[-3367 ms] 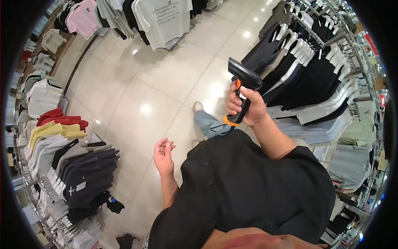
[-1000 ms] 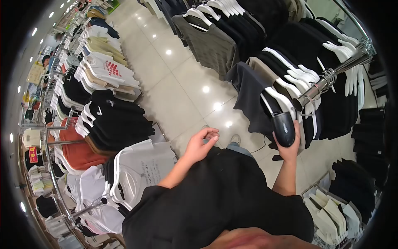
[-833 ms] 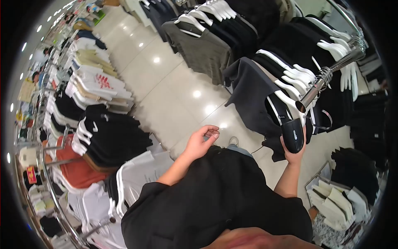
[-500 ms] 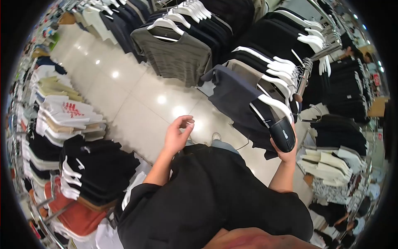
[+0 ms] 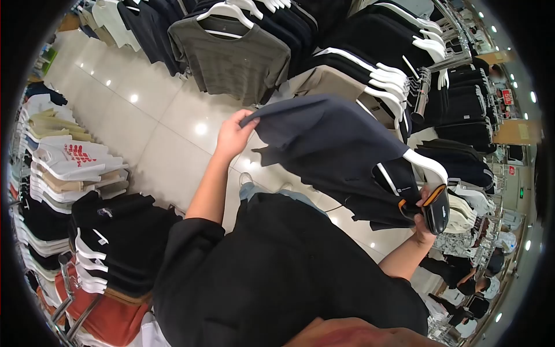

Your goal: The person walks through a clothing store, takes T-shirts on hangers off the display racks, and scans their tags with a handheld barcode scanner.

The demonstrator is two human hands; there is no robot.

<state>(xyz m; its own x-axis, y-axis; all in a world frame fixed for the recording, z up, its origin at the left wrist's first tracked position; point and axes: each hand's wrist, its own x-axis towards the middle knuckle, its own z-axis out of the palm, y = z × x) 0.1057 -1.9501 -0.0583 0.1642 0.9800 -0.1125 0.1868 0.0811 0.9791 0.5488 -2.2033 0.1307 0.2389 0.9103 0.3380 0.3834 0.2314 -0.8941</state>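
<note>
A dark navy garment (image 5: pixel 341 139) on a white hanger (image 5: pixel 428 166) is stretched between my two hands. My left hand (image 5: pixel 235 135) pinches the end of its sleeve, out over the floor. On the right, my right hand (image 5: pixel 425 224) is closed round a black and orange handheld scanner (image 5: pixel 437 211), close beside the hanger and the garment's collar. Whether its fingers also grip the hanger is hard to tell. Behind the garment hangs a beige one (image 5: pixel 335 82).
A metal rail (image 5: pixel 423 95) with many white hangers and dark garments is at the upper right. A grey top (image 5: pixel 228 58) faces me at the top. Racks with black shirts (image 5: pixel 124 231) and white shirts (image 5: pixel 63 153) line the left. People are far off at lower right.
My left hand has moved up and taken hold of the navy sleeve, lifting it leftward. My right hand and the scanner have moved right, with the scanner turned and its orange trim showing. The view has shifted.
</note>
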